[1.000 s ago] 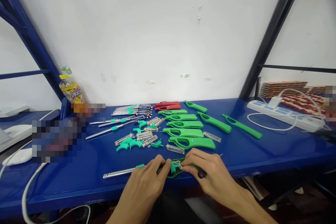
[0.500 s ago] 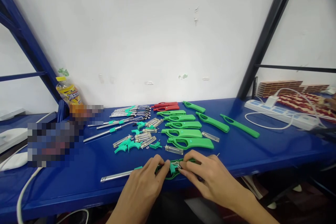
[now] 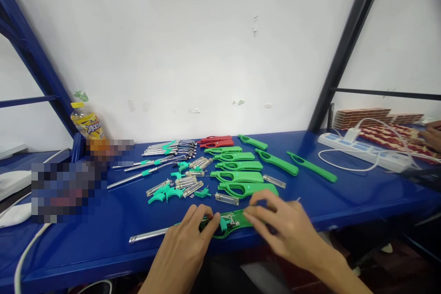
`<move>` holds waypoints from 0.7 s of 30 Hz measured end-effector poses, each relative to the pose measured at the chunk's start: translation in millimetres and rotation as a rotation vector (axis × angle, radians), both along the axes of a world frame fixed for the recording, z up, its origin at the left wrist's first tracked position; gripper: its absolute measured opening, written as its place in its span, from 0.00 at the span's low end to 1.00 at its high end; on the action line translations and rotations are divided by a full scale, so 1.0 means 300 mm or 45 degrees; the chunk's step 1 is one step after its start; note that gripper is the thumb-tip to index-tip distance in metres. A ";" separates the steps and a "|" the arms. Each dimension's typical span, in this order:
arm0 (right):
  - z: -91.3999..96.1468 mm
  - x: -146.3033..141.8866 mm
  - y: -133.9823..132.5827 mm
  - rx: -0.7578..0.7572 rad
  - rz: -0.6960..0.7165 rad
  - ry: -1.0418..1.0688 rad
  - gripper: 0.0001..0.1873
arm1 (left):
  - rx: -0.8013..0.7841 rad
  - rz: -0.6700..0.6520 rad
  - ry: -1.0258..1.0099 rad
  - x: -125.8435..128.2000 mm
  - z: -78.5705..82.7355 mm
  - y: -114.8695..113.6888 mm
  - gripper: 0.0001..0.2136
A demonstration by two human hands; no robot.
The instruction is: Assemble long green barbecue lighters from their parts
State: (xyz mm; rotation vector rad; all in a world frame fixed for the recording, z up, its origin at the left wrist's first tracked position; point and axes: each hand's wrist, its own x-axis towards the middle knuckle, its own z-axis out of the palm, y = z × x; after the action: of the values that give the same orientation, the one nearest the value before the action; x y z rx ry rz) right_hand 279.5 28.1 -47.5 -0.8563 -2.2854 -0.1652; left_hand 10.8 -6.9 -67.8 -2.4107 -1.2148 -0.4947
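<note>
A half-open green lighter shell (image 3: 231, 223) with a teal trigger and a long metal tube (image 3: 151, 234) lies at the front edge of the blue table. My left hand (image 3: 188, 243) pinches its left end, fingers curled on it. My right hand (image 3: 282, 229) hovers over its right end, fingers bent and slightly apart, their tips blurred by motion. Just behind lie several green lighter shells (image 3: 241, 177), teal triggers (image 3: 165, 193) and clear gas tanks (image 3: 227, 199).
Metal tubes (image 3: 161, 151), red shells (image 3: 215, 140) and long green covers (image 3: 312, 166) lie further back. A yellow bottle (image 3: 86, 124) stands at the left wall. A white power strip (image 3: 365, 151) with cables sits at the right, near another person's hand (image 3: 432, 135).
My right hand has lifted from the trigger area and shifted right, uncovering more of the green shell. My left hand keeps its hold.
</note>
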 end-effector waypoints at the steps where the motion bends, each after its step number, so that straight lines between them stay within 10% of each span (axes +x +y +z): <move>1: 0.019 0.032 0.017 0.042 -0.070 0.067 0.14 | 0.018 -0.003 -0.014 0.000 -0.002 0.002 0.24; 7: 0.085 0.377 0.181 0.026 -0.804 0.072 0.20 | -0.007 0.056 -0.055 0.013 0.001 0.020 0.25; 11: 0.037 0.554 0.232 -0.208 -0.989 -0.087 0.21 | 0.007 0.095 -0.063 0.023 -0.006 0.010 0.26; 16: 0.049 0.534 0.210 -0.121 -0.981 -0.014 0.25 | 0.153 0.195 -0.214 -0.001 0.048 0.006 0.28; 21: 0.208 0.369 0.207 -0.097 -0.716 0.020 0.24 | 0.238 0.230 -0.265 -0.066 0.240 0.087 0.19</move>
State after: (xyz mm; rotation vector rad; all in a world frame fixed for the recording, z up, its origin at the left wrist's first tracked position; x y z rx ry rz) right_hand 390.3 90.2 14.8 -1.5176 -1.9911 -0.3179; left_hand -8.9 19.2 4.2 -2.1115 -1.3900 -0.7810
